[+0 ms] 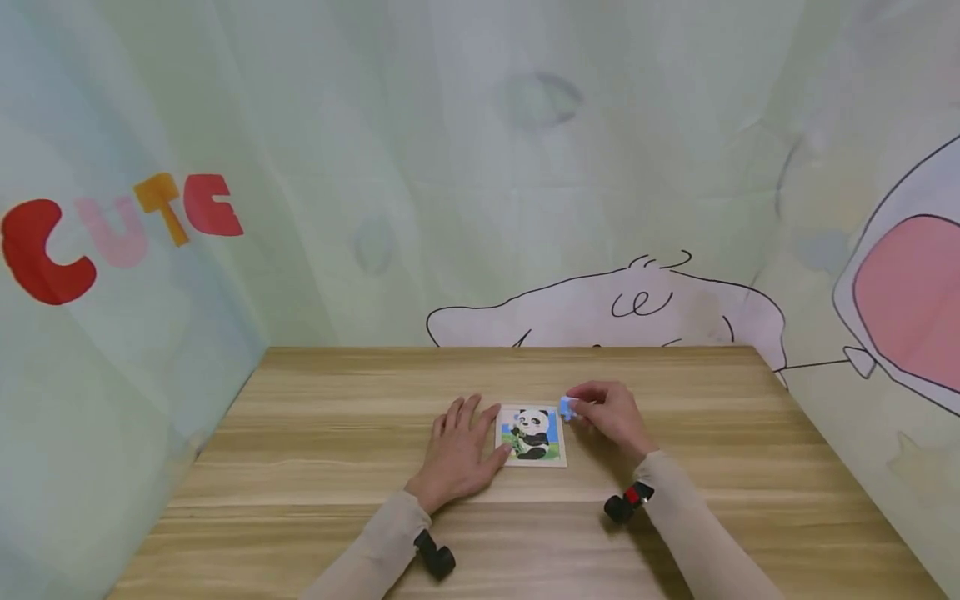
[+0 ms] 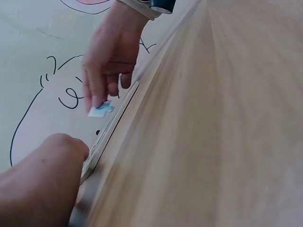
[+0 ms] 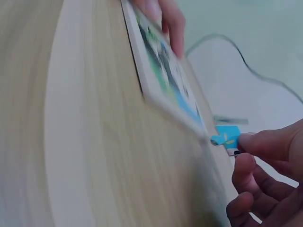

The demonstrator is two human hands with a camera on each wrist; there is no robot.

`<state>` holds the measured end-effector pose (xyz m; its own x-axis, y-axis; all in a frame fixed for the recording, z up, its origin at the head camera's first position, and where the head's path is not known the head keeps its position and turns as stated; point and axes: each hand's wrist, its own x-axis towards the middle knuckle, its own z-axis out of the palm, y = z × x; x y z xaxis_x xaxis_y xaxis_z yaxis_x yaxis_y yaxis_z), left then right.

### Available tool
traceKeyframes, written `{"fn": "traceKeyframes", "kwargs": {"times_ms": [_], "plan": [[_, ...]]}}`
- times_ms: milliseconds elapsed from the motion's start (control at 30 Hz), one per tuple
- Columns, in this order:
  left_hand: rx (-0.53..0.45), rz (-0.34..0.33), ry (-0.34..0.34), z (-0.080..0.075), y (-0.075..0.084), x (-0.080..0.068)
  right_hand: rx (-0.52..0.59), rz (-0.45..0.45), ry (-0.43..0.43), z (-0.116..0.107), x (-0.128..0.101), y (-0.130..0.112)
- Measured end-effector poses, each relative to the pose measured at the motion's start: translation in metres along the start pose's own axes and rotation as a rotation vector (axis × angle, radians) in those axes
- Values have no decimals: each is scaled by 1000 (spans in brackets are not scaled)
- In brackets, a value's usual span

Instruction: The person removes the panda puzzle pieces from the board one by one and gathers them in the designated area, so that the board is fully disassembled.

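A small panda puzzle board lies flat in the middle of the wooden table. My left hand rests flat beside its left edge, fingers straight, thumb touching the frame. My right hand pinches a small blue puzzle piece just off the board's upper right corner. The left wrist view shows the blue piece held in the fingertips above the puzzle board's edge. In the right wrist view the blue piece sits between thumb and fingers, close to the puzzle board.
Pale cartoon-printed cloth walls enclose the table at the back and both sides. Black wrist-mounted cameras sit on both forearms. Bare wood stretches left and right of the puzzle.
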<state>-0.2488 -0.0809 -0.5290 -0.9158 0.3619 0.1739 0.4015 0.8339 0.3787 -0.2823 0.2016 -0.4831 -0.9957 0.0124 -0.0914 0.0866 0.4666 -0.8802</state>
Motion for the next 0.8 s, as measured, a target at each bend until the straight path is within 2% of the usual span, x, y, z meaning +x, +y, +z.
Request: {"fn": "traceKeyframes", "kwargs": {"times_ms": [100, 233, 433, 600, 700, 800], "plan": [[0, 1, 11, 0, 1, -1, -55, 1, -1, -14, 2, 11], [-8, -5, 4, -1, 3, -2, -146, -49, -3, -21, 5, 21], [-14, 12, 5, -7, 6, -2, -291, -184, 15, -17, 8, 24], [-5, 2, -10, -3, 4, -1, -339, -293, 57, -8, 4, 22], [-1, -6, -18, 0, 2, 0, -369, -368, 20, 0, 0, 14], [-1, -7, -14, 0, 1, -1, -411, -427, -75, 12, -3, 3]]}}
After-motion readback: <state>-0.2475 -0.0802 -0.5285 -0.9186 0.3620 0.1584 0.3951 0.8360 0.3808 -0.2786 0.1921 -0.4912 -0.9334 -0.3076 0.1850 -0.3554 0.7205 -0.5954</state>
